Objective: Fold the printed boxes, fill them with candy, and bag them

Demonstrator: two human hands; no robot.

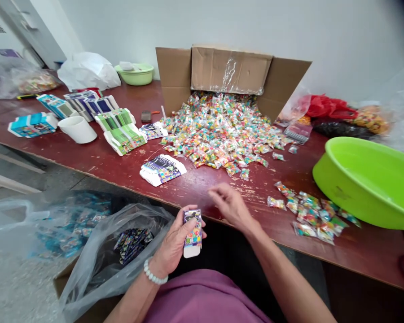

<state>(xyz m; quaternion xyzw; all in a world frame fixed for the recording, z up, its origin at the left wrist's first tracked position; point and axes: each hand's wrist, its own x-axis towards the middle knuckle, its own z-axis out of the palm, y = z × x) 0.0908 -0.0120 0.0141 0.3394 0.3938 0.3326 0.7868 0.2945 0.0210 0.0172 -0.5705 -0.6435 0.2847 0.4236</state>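
My left hand holds a small purple carton with colourful candy pictures, upright before my lap; its white bottom flap hangs open. The thumb lies across the front and the fingers wrap behind. My right hand is over the table's front edge, right of the carton and apart from it. Its fingers are loosely bent, and nothing shows between them. Beyond it spreads a big heap of small wrapped candies. A fanned stack of flat purple cartons lies left of the heap.
A cardboard box lies open behind the heap. Loose candy packets sit beside a green basin. Leftward are green carton bundles and a white cup. A plastic-lined box with filled cartons stands below the red table.
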